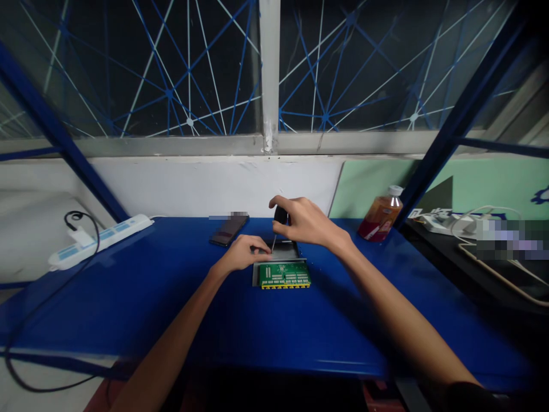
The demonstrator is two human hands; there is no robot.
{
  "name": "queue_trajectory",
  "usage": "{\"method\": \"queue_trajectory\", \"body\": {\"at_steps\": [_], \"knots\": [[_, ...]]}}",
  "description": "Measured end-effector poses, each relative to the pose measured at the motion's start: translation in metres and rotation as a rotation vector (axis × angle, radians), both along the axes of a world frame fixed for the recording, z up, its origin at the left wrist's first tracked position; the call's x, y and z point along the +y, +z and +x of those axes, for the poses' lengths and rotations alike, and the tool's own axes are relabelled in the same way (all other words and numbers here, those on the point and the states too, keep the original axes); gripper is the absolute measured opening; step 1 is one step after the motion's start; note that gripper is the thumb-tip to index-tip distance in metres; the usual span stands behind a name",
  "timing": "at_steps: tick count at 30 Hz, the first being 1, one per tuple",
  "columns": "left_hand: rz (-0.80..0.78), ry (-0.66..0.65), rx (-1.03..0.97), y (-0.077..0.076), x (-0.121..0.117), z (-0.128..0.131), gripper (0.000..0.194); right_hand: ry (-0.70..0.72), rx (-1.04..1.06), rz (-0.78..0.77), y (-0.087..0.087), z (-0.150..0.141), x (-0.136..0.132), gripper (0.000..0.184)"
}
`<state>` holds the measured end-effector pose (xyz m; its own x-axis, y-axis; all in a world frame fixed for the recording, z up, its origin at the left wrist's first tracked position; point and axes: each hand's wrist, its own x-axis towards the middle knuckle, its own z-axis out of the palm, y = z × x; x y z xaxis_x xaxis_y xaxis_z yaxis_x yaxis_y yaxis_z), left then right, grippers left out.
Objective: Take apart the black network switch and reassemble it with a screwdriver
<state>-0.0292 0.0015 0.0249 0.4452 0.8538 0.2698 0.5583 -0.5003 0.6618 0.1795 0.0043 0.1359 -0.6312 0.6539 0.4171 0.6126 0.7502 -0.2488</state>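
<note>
My right hand [306, 220] is closed round the black handle of a screwdriver [281, 216], which stands nearly upright. Its thin shaft points down at a grey metal case [285, 250]. Beside the lower end of the shaft is my left hand [244, 252], its thumb and fingers brought together at the case's left side. What these fingertips pinch, if anything, is too small to make out. In front of the raised metal part lies a green circuit board [285, 274] with white connectors and a yellow strip along its near edge.
A dark phone [229, 230] lies behind my left hand. At the left is a white power strip [103, 240] with a black cable [55, 294] hanging over the table edge. A drink bottle [381, 214] stands back right, near a blue frame post [458, 120]. Cables and devices lie far right.
</note>
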Motion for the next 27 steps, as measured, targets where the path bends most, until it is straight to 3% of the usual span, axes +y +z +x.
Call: {"method": "queue_trajectory", "body": {"at_steps": [17, 24, 27], "knots": [[0.066, 0.031, 0.025, -0.001, -0.002, 0.004, 0.016, -0.029, 0.024, 0.043, 0.002, 0.008, 0.001, 0.034], [0.128, 0.027, 0.051, -0.002, -0.003, 0.007, 0.017, -0.102, 0.193, 0.043, 0.007, 0.028, 0.002, 0.038], [0.157, 0.028, 0.066, -0.003, -0.005, 0.011, 0.016, -0.192, 0.329, -0.005, -0.003, 0.051, 0.011, 0.031]]}}
